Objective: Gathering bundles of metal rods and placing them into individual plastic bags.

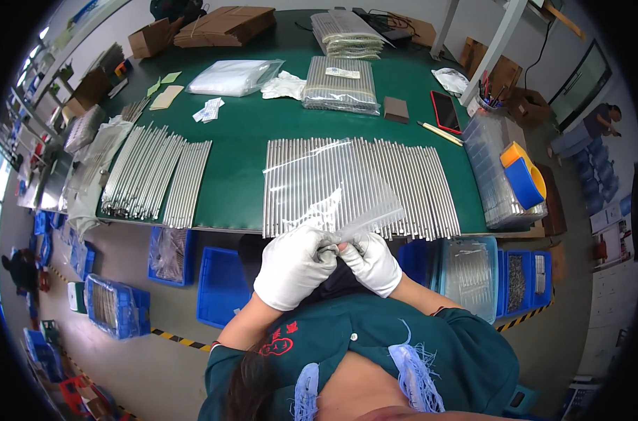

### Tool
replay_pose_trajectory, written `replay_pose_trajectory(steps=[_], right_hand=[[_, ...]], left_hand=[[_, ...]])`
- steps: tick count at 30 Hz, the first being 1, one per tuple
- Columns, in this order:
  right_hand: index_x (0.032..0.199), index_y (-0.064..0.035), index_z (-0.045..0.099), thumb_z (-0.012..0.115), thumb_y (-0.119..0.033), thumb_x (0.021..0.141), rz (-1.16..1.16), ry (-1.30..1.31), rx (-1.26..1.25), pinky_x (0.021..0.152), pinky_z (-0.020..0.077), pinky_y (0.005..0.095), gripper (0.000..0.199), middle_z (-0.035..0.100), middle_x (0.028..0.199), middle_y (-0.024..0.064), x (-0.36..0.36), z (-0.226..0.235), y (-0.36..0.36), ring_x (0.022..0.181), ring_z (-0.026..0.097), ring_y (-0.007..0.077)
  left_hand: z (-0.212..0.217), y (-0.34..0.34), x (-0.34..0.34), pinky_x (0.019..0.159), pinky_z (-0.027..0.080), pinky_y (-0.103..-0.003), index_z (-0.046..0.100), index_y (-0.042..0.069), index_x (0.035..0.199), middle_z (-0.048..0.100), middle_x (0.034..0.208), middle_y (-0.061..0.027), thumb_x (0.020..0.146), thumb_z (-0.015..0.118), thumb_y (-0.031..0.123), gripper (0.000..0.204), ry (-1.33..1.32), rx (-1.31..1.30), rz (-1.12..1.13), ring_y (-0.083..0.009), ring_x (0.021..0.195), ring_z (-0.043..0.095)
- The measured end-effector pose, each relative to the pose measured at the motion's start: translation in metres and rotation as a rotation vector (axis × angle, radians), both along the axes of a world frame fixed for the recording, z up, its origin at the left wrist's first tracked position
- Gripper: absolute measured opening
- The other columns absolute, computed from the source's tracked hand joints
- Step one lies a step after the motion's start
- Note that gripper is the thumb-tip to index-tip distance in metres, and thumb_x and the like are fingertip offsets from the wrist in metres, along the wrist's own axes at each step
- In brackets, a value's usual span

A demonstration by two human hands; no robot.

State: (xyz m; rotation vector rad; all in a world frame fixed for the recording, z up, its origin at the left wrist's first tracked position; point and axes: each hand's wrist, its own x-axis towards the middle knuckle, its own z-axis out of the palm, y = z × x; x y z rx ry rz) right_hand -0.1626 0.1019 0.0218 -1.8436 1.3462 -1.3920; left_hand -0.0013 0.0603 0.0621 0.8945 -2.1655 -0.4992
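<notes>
Two hands in white fabric gloves, the left hand (pixel 296 268) and the right hand (pixel 370 264), sit close together at the near edge of the green worktop (pixel 234 158), both clamped on a thin clear plastic bag (pixel 319 184). Exact finger contact is partly hidden; one bare fingertip shows between the gloves.

Bag position: spread from the hands away over the left part of a wide row of slender silver metal rods (pixel 420 189). One band of film slants up to the right from the grip. Long axis of the bag: cannot tell, outline too transparent. Rods lie side by side, long axes running from near edge to far side, right-hand ones leaning slightly; near ends uneven.

Materials: film glossy, creased, with bright glare; rods smooth, straight, cylindrical. Farther left, a second group of silver rods (pixel 142 172) fans, tilted, on the worktop.

Surroundings: a red-edged black phone (pixel 445 112) at right, a plastic-wrapped rod bundle (pixel 341 84) behind, blue plastic bins (pixel 220 284) on the grey floor (pixel 175 361) below.
</notes>
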Motion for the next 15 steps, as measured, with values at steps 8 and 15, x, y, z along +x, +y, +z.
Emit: replay_pose_trajectory(steps=[8, 15], right_hand=[[0.073, -0.0099, 0.058, 0.068, -0.013, 0.075, 0.33, 0.212, -0.376, 0.049, 0.0433, 0.0347, 0.01, 0.055, 0.061, 0.0046, 0.009, 0.013, 0.002, 0.054, 0.055, 0.0239], [0.077, -0.008, 0.058, 0.062, -0.016, 0.085, 0.168, 0.123, -0.189, 0.057, 0.047, 0.0346, 0.012, 0.06, 0.069, 0.007, 0.0, 0.017, -0.005, 0.065, 0.061, 0.027]], left_hand=[[-0.016, -0.028, 0.019, 0.061, 0.047, -0.025, 0.061, -0.001, 0.082, 0.064, 0.074, -0.0096, 0.077, 0.058, -0.004, 0.007, 0.328, 0.073, 0.443, -0.0126, 0.064, 0.059], [0.01, -0.014, 0.019, 0.066, 0.05, -0.033, 0.062, 0.005, 0.109, 0.06, 0.083, -0.0079, 0.074, 0.071, 0.023, 0.04, -0.157, 0.235, 0.036, -0.0253, 0.076, 0.061]])
